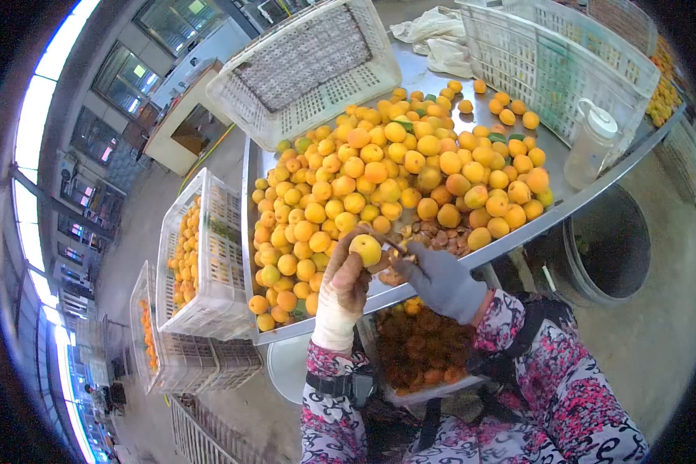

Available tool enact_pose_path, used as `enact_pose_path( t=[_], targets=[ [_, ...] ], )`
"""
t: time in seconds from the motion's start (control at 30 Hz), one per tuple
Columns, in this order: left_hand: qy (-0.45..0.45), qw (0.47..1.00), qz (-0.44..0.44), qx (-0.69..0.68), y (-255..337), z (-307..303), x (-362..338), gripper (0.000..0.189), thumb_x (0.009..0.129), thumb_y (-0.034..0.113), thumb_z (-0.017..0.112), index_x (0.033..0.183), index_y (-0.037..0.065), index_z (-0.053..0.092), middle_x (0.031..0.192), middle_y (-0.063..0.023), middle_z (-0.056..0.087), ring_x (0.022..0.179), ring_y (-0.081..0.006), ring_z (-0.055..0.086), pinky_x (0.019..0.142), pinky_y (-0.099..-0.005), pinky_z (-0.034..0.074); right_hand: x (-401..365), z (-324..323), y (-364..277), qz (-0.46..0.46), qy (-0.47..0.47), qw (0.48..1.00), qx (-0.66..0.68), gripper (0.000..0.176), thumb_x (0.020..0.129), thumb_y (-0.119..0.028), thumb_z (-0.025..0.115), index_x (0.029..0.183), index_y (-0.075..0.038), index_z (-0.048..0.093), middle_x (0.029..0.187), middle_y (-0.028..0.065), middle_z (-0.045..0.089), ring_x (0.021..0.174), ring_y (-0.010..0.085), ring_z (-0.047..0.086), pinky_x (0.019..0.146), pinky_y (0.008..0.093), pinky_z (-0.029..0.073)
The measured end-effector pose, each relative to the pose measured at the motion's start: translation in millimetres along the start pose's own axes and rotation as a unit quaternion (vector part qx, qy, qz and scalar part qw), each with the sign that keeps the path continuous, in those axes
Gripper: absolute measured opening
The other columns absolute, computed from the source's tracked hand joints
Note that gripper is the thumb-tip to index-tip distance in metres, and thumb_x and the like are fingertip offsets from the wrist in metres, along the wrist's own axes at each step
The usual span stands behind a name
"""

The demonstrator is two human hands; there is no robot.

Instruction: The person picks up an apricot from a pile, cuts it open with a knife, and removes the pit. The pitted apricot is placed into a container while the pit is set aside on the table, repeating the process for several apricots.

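My left hand (pixel 343 280), with white wrapping around the wrist, holds a yellow apricot (pixel 366 249) above the near edge of the metal table (pixel 510 241). My right hand (pixel 446 284), in a grey glove, is closed on a small thin tool (pixel 394 247) beside the apricot; its exact kind is hard to make out. Behind both hands spreads a large heap of apricots (pixel 363 170). Brown pits (pixel 441 237) lie on the table just beyond my right hand. Below the hands, a container of apricot pieces (pixel 421 352) sits at my lap, partly shadowed.
An emptied white crate (pixel 305 69) tilts at the back left; other white crates (pixel 549 69) stand back right. A plastic bottle (pixel 591 147) stands near the right edge. Crates of apricots (pixel 184 255) are stacked left. A dark bucket (pixel 607 247) is on the floor right.
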State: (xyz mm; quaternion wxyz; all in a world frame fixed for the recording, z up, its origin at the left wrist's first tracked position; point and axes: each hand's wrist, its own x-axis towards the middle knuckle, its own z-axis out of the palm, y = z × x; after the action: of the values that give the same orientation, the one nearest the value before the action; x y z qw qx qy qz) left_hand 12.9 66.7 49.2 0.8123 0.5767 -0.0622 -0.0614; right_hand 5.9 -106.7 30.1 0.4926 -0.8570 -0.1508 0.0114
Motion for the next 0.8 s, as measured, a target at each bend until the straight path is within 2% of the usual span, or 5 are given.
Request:
enact_pose_path(
  t=[0.3,0.47,0.53,0.67,0.8],
  targets=[
    [0.007,1.000,0.016,0.008,-8,-8,3,0.053,0.086,0.030,0.056,0.128,0.002,0.043,0.108,-0.0041,0.056,0.081,-0.0083,0.054,0.062,-0.0173,0.040,-7,26,9,0.018,0.003,0.994,0.106,0.045,0.091,-0.043,0.045,0.105,-0.001,0.051,0.073,0.0233,0.061,0.071,0.0420,0.059,0.061,0.0494,0.045],
    [0.054,0.998,0.004,-0.037,-22,4,0,0.047,0.089,0.028,0.053,0.124,-0.002,0.044,0.110,-0.0082,0.056,0.095,-0.0171,0.056,0.085,-0.0263,0.044,-11,48,7,0.052,0.044,0.986,0.153,0.047,0.091,-0.043,0.045,0.105,0.002,0.051,0.075,0.0255,0.061,0.072,0.0435,0.058,0.063,0.0501,0.045],
    [0.040,0.983,0.122,0.128,-40,11,4,0.043,0.092,0.028,0.047,0.121,-0.003,0.045,0.110,-0.0096,0.056,0.096,-0.0197,0.057,0.089,-0.0294,0.042,-9,51,8,0.067,0.051,0.989,0.119,0.049,0.091,-0.044,0.045,0.108,0.002,0.050,0.075,0.0263,0.061,0.073,0.0440,0.058,0.063,0.0497,0.045],
    [0.046,0.985,-0.015,-0.167,-28,21,8,0.039,0.092,0.027,0.047,0.119,-0.001,0.048,0.110,-0.0106,0.057,0.097,-0.0196,0.055,0.088,-0.0326,0.042,3,44,9,0.070,0.035,0.994,0.080,0.048,0.090,-0.044,0.045,0.113,-0.001,0.049,0.075,0.0262,0.060,0.073,0.0431,0.059,0.064,0.0491,0.046],
    [0.000,0.995,0.059,0.084,-9,19,2,0.043,0.091,0.027,0.048,0.123,-0.002,0.044,0.109,-0.0111,0.056,0.098,-0.0187,0.054,0.088,-0.0306,0.041,11,16,11,0.057,-0.063,0.992,0.096,0.045,0.091,-0.042,0.045,0.112,-0.002,0.049,0.079,0.0249,0.061,0.076,0.0420,0.059,0.066,0.0484,0.046]
  ],
)
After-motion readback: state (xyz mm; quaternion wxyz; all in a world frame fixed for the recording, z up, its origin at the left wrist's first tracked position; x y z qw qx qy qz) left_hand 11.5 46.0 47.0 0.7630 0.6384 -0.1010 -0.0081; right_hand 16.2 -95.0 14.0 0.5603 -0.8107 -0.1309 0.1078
